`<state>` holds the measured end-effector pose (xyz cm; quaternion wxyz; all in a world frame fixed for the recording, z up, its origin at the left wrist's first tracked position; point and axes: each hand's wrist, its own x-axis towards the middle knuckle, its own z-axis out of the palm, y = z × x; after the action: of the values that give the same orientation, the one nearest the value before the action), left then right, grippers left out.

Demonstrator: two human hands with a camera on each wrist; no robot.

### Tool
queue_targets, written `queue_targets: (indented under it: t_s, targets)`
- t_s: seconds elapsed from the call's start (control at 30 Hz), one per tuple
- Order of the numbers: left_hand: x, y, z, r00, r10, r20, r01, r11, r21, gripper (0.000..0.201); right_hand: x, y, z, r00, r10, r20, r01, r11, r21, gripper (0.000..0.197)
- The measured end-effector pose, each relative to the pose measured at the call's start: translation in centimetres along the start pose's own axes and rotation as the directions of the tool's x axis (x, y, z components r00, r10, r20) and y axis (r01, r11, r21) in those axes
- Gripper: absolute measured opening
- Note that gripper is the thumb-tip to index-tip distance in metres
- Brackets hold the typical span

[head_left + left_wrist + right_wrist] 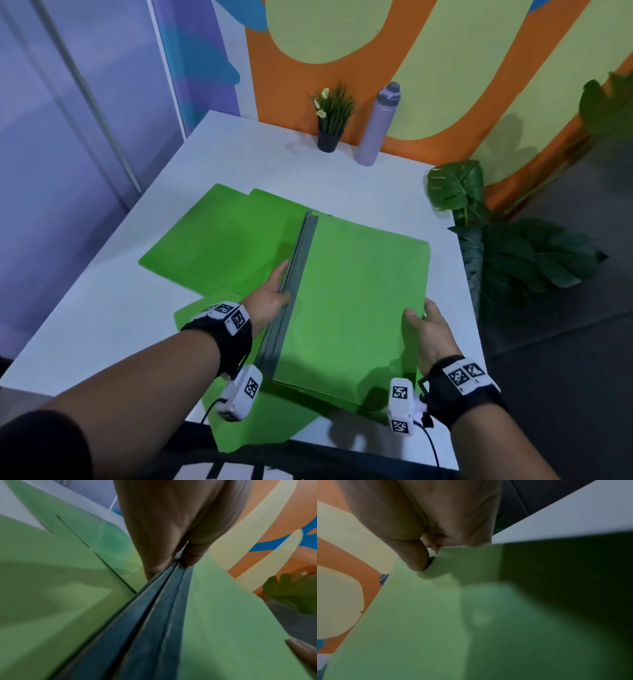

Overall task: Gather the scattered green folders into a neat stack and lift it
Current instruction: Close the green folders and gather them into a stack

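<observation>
A stack of green folders (356,301) with grey spines (154,615) is held between both hands over the white table (376,185). My left hand (274,294) grips the spine side, thumb (190,555) on one face and fingers on the other. My right hand (423,318) pinches the opposite edge, with its thumb (414,555) on the top cover (436,615) and the fingers hidden beneath. The stack's near end casts a shadow on what lies under it. Two overlapping green folders (219,240) lie flat to the left. Another green folder (246,428) lies at the table's front edge, partly under the stack.
A small potted plant (330,120) and a lilac bottle (376,126) stand at the back of the table by the painted wall. A big leafy plant (496,246) stands on the floor past the table's right edge.
</observation>
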<state>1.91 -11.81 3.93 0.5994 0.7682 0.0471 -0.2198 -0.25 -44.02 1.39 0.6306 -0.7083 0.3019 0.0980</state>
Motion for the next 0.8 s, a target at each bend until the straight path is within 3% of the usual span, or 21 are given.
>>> queue_targets:
  t_s: [0.07,0.17,0.23,0.33,0.47,0.57,0.63,0.73,0.8]
  targets:
    - [0.7,-1.4,-0.2,0.996,-0.014,-0.089,0.032,0.979,0.2,0.052,0.4,0.5,-0.5,1.0,-0.02,-0.019,0.019,0.999,-0.051,0.054]
    - [1.1,-3.5,-1.0,0.976,-0.034,-0.214,0.145,0.836,0.53,0.056,-1.6,-1.0,-0.5,0.994,-0.069,-0.081,0.065,0.996,-0.058,0.026]
    - [1.4,-4.4,-1.4,0.939,-0.113,-0.325,0.285,0.785,0.551,0.054,-2.4,-1.6,-0.8,0.989,-0.082,-0.126,0.077,0.996,-0.043,0.029]
    - [1.8,-4.7,-0.8,0.864,-0.294,-0.41,0.45,0.816,0.363,0.049,-2.8,-1.4,-1.2,0.98,-0.097,-0.171,0.093,0.995,-0.032,0.029]
    - [2.7,-4.9,0.8,0.83,-0.343,-0.44,0.421,0.902,0.092,0.056,-3.0,-0.5,-1.1,0.981,-0.077,-0.177,0.077,0.997,-0.009,0.025]
    - [3.3,-4.0,1.3,0.777,-0.448,-0.441,0.385,0.894,-0.23,0.054,-3.3,0.2,-0.8,0.988,-0.046,-0.149,0.047,0.999,-0.001,0.027]
    - [4.2,-3.3,1.1,0.801,-0.456,-0.389,0.304,0.868,-0.392,0.046,-3.6,0.4,-0.8,0.99,-0.058,-0.126,0.059,0.998,0.007,0.027]
    - [5.5,-2.5,0.1,0.856,-0.394,-0.335,0.204,0.853,-0.48,0.049,-3.5,0.4,-1.2,0.989,-0.092,-0.118,0.096,0.995,0.02,0.029]
    - [5.0,-1.2,-0.7,0.85,-0.383,-0.362,0.153,0.836,-0.527,0.048,-3.5,0.2,-1.7,0.988,-0.097,-0.121,0.105,0.993,0.061,0.03]
